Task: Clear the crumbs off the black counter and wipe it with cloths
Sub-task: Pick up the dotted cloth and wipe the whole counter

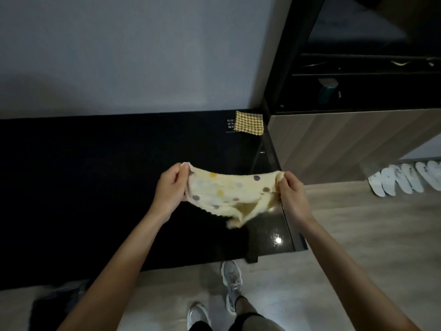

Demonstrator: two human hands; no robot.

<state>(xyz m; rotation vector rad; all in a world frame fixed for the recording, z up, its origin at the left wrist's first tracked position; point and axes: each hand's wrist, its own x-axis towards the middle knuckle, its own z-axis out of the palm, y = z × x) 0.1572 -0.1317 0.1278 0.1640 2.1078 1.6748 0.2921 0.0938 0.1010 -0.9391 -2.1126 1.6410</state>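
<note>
Left hand (170,187) and right hand (291,192) pinching a spotted yellow cloth (229,192) stretched above black counter (95,187), fingertips hidden in its folds, checked cloth (249,122) at one o'clock, crumbs indiscernible

A pale yellow cloth (229,194) with purple, yellow and pale blue spots hangs stretched in the air above the black desk (95,175). The left hand (170,189) pinches one end and the right hand (292,194) pinches the other. Its lower edge sags and folds over. A yellow-and-brown checked cloth (249,122) lies flat at the desk's far right corner, by the wall.
</note>
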